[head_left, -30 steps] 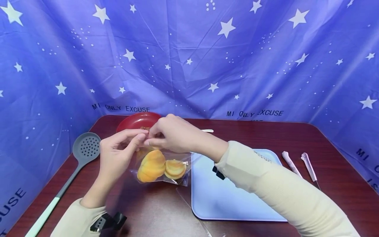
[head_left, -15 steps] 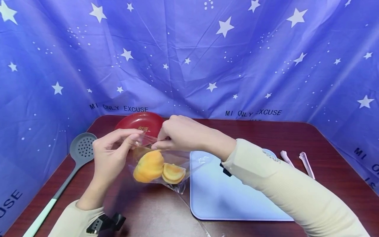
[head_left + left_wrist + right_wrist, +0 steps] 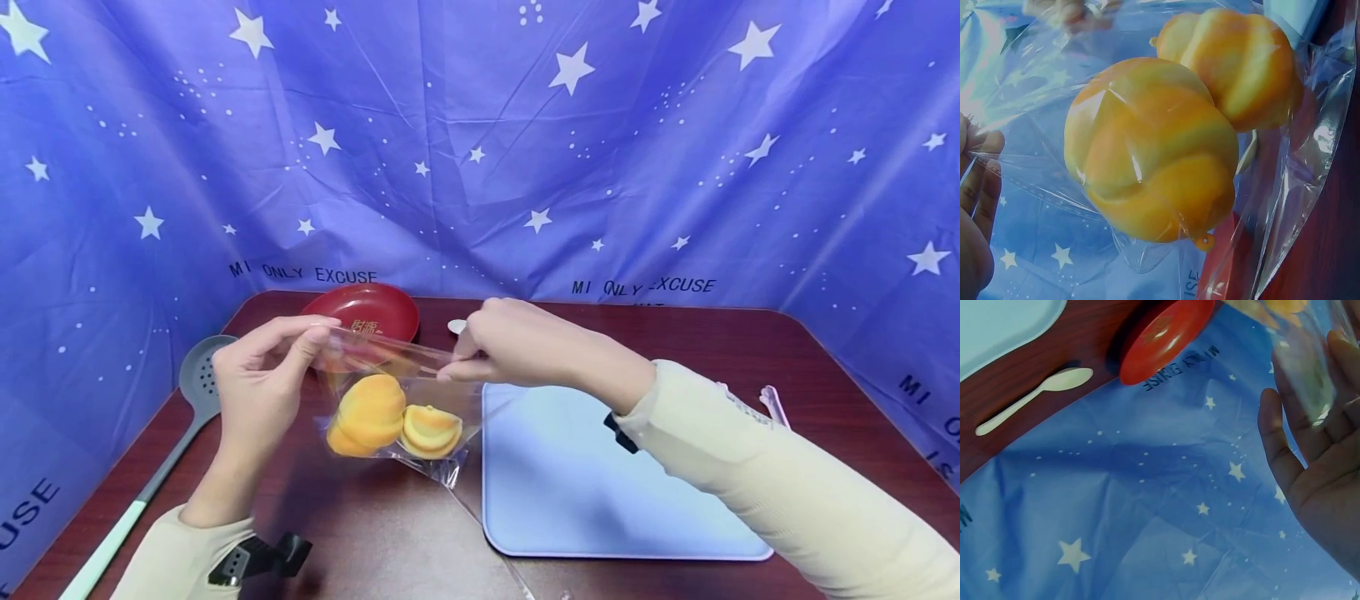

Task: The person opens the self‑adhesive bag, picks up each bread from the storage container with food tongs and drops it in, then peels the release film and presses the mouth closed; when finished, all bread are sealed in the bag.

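Between both hands hangs a clear plastic bag, held above the table. Inside it are yellow-orange bread-shaped pieces: a larger lobed one and a smaller rounded one. In the left wrist view the lobed piece fills the middle, with the other piece behind it. My left hand pinches the bag's top edge at its left corner between thumb and fingers. Farther right, my right hand pinches the same edge. The film is stretched between them.
Behind the bag sits a red plate. A pale spoon lies at the back of the table. To the right is a light blue tray, with a pink handle beyond it. A slotted turner lies at left.
My hands have moved apart, the right one going rightward and the left one slightly left. The bag's top edge is now stretched out between them, and the spoon's tip shows.
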`<act>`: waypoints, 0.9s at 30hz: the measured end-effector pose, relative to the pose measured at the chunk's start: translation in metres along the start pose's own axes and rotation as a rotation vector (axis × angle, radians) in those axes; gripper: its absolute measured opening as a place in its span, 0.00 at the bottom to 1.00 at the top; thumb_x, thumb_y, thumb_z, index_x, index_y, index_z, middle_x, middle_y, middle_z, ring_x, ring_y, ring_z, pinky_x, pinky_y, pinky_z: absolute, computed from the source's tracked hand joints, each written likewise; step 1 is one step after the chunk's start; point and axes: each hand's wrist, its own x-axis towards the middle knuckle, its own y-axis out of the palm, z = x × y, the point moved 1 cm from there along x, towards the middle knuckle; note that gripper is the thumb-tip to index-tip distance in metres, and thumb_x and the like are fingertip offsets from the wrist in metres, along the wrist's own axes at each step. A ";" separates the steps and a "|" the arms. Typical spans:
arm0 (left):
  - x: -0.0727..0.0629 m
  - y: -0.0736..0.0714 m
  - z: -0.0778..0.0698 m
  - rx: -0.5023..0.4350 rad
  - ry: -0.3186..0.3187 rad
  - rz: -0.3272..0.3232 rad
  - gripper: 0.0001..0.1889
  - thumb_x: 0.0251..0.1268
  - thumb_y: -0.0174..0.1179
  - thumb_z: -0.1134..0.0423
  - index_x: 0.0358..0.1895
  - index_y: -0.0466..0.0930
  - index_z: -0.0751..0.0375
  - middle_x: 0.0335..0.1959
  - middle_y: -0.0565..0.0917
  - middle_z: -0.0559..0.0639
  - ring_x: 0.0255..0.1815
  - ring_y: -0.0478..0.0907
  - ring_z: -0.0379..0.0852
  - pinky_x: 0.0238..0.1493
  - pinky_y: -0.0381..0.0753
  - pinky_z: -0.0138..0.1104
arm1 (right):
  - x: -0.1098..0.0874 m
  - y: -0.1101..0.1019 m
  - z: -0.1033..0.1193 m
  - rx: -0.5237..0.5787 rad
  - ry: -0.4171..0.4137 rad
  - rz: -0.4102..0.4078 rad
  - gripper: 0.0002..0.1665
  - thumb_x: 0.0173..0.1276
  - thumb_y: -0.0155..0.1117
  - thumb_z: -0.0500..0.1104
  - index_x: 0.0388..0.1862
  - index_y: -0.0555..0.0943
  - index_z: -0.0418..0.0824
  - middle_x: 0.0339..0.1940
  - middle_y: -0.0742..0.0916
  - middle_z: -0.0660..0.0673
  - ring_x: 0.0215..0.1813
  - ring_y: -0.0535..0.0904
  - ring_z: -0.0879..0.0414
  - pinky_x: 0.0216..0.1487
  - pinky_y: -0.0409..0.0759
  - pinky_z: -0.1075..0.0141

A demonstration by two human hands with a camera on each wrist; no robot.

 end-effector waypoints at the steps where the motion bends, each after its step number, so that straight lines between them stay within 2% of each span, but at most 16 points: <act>1: 0.000 0.000 0.000 -0.005 -0.004 -0.007 0.05 0.65 0.66 0.77 0.40 0.86 0.78 0.33 0.89 0.45 0.24 0.81 0.35 0.30 0.80 0.22 | -0.004 0.000 -0.002 0.007 -0.006 -0.006 0.14 0.72 0.68 0.49 0.29 0.92 0.47 0.19 0.83 0.59 0.24 0.75 0.66 0.31 0.76 0.69; 2: 0.000 -0.001 0.001 -0.015 -0.007 -0.011 0.05 0.65 0.66 0.77 0.40 0.86 0.79 0.33 0.90 0.45 0.24 0.81 0.36 0.30 0.80 0.22 | -0.007 0.000 -0.004 0.019 -0.008 -0.009 0.13 0.72 0.68 0.49 0.29 0.91 0.47 0.18 0.83 0.60 0.22 0.73 0.68 0.30 0.75 0.69; 3: 0.001 -0.001 0.001 -0.027 -0.011 -0.013 0.05 0.64 0.66 0.78 0.40 0.86 0.79 0.33 0.90 0.45 0.24 0.81 0.36 0.31 0.80 0.22 | -0.011 0.000 -0.005 0.032 -0.008 -0.011 0.13 0.72 0.68 0.49 0.29 0.91 0.48 0.17 0.81 0.61 0.20 0.67 0.68 0.26 0.72 0.69; 6: 0.001 -0.002 0.001 -0.034 -0.014 -0.027 0.05 0.64 0.66 0.78 0.40 0.86 0.79 0.33 0.89 0.45 0.24 0.81 0.36 0.32 0.80 0.22 | -0.022 0.001 -0.008 0.051 -0.015 -0.025 0.12 0.73 0.68 0.48 0.30 0.91 0.49 0.18 0.79 0.62 0.20 0.65 0.71 0.25 0.71 0.70; 12: 0.000 0.000 0.001 -0.042 -0.017 -0.001 0.05 0.64 0.65 0.78 0.41 0.86 0.79 0.31 0.89 0.45 0.27 0.83 0.36 0.34 0.82 0.23 | -0.043 0.009 -0.014 0.074 -0.007 -0.063 0.12 0.74 0.66 0.47 0.31 0.90 0.48 0.22 0.82 0.62 0.24 0.70 0.72 0.29 0.76 0.70; 16: -0.001 0.002 0.002 -0.047 -0.024 0.002 0.07 0.65 0.67 0.74 0.41 0.86 0.78 0.33 0.90 0.45 0.28 0.84 0.36 0.35 0.82 0.23 | -0.054 0.018 -0.015 0.068 -0.032 -0.129 0.12 0.76 0.64 0.46 0.32 0.88 0.46 0.25 0.83 0.61 0.28 0.73 0.71 0.33 0.78 0.69; 21: -0.002 0.003 0.003 -0.096 -0.017 0.010 0.08 0.65 0.68 0.73 0.41 0.85 0.79 0.33 0.90 0.47 0.29 0.85 0.36 0.35 0.82 0.23 | -0.069 0.031 -0.019 0.116 -0.055 -0.209 0.10 0.75 0.64 0.43 0.32 0.87 0.46 0.23 0.76 0.60 0.26 0.69 0.70 0.30 0.74 0.71; 23: -0.002 0.004 0.003 -0.123 -0.018 0.015 0.08 0.65 0.67 0.74 0.41 0.85 0.80 0.33 0.90 0.48 0.29 0.86 0.37 0.36 0.83 0.24 | -0.074 0.035 -0.020 0.154 -0.049 -0.255 0.07 0.74 0.65 0.41 0.36 0.89 0.47 0.24 0.78 0.60 0.27 0.70 0.70 0.31 0.74 0.71; 27: -0.003 0.003 0.005 -0.161 -0.035 -0.017 0.10 0.65 0.69 0.72 0.41 0.85 0.80 0.33 0.90 0.49 0.28 0.84 0.37 0.35 0.82 0.23 | -0.081 0.042 -0.023 0.231 -0.035 -0.339 0.08 0.74 0.64 0.39 0.42 0.90 0.46 0.29 0.84 0.59 0.31 0.76 0.68 0.34 0.78 0.70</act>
